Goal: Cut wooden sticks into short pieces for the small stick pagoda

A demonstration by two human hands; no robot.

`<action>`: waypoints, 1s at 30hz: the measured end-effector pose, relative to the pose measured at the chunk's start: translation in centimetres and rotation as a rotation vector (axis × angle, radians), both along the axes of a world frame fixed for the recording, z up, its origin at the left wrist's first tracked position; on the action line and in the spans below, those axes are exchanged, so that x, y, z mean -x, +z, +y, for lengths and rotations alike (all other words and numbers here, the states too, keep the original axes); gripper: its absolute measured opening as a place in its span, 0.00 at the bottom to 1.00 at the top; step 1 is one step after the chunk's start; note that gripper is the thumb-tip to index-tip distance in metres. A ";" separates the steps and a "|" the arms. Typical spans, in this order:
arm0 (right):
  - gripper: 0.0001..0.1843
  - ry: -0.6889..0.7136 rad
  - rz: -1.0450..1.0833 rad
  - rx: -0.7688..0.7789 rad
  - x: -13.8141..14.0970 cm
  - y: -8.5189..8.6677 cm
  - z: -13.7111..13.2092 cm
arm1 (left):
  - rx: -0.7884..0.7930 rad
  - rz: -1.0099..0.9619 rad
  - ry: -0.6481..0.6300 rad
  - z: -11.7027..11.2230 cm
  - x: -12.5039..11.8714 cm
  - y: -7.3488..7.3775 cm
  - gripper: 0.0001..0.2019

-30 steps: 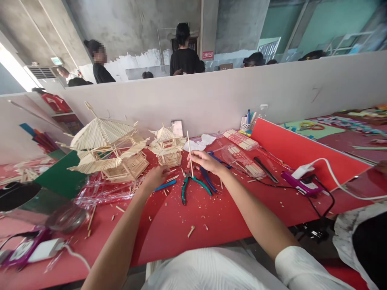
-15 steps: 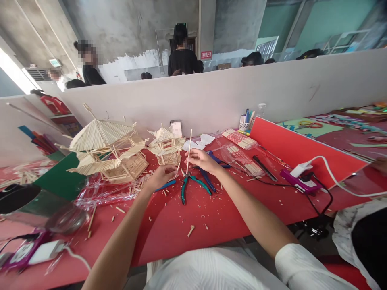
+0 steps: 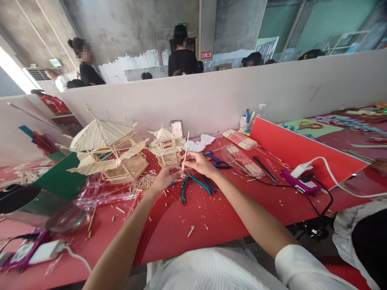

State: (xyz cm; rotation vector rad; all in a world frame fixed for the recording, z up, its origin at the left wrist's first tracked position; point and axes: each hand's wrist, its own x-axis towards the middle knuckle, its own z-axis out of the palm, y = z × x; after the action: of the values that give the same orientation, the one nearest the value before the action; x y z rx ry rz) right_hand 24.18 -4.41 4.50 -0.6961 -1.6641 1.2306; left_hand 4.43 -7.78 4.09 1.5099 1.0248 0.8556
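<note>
My right hand (image 3: 198,162) pinches a long thin wooden stick (image 3: 185,150) that points up and slightly right. My left hand (image 3: 165,177) has its fingers closed at the stick's lower end, touching the right hand. Just below both hands lie green-handled pliers (image 3: 189,185) on the red table (image 3: 187,225). Behind the hands stands a small stick pagoda model (image 3: 166,147). A larger stick pagoda (image 3: 109,149) stands to the left.
Blue-handled cutters (image 3: 214,159), bundled sticks in plastic (image 3: 242,159), a purple glue gun (image 3: 298,181) with cords and a white adapter lie to the right. Clear wrappers, stick offcuts and a second glue gun (image 3: 28,251) lie left. A grey partition stands behind; people stand beyond it.
My left hand rose from the table to the stick's lower end. My right hand shifted left with the stick, which now leans right instead of left.
</note>
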 end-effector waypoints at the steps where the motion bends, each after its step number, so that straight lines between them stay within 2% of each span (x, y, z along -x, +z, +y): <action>1: 0.18 0.000 -0.004 -0.003 0.0 -0.1 0.0 | 0.005 -0.007 0.004 0.0 0.0 0.0 0.25; 10: 0.15 -0.059 -0.098 -0.130 0.1 0.0 -0.1 | 0.093 0.011 -0.008 0.1 -0.1 -0.2 0.26; 19: 0.16 -0.023 -0.037 -0.062 0.1 -0.8 0.7 | 0.095 0.044 -0.006 0.0 -0.2 0.1 0.25; 30: 0.15 -0.079 -0.129 -0.145 0.2 -0.6 0.4 | 0.045 0.065 -0.006 0.2 0.0 -0.5 0.24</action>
State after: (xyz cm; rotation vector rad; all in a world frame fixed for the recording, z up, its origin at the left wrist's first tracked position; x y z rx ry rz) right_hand 23.97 -4.01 3.90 -0.7572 -1.7941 1.0172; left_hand 4.44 -7.56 3.60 1.5102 1.0794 0.7789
